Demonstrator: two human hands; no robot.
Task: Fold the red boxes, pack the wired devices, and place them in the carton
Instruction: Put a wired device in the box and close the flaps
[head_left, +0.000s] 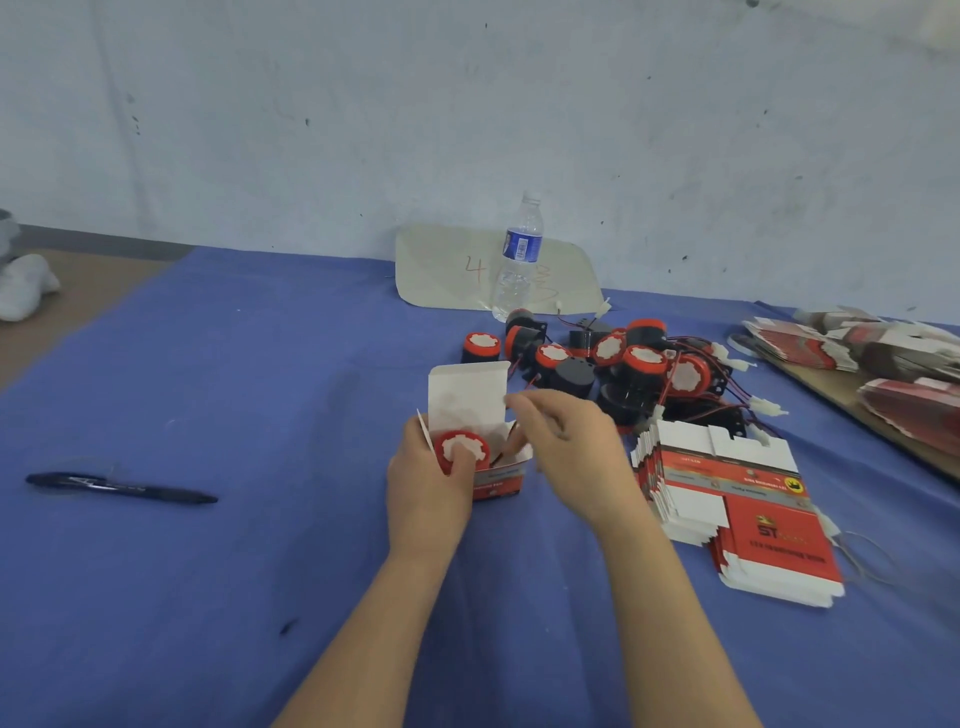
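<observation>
Head view: our left hand (431, 483) grips the open red box (496, 480) on the blue cloth (208, 364), thumb on the wired device (462, 449) inside. Our right hand (566, 452) curls at its flap; we cannot tell if it pinches.

At the centre of the frame a device (464, 451) sits in the open box (496, 480) between my left hand (426, 483) and my right hand (566, 447). The pile of wired devices (623, 369) lies just behind it, and the stack of flat boxes (727, 499) to its right. The bottle (517, 260) stands behind the pile at upper centre, and the pen (122, 487) lies on the table (260, 389) at far left.
</observation>
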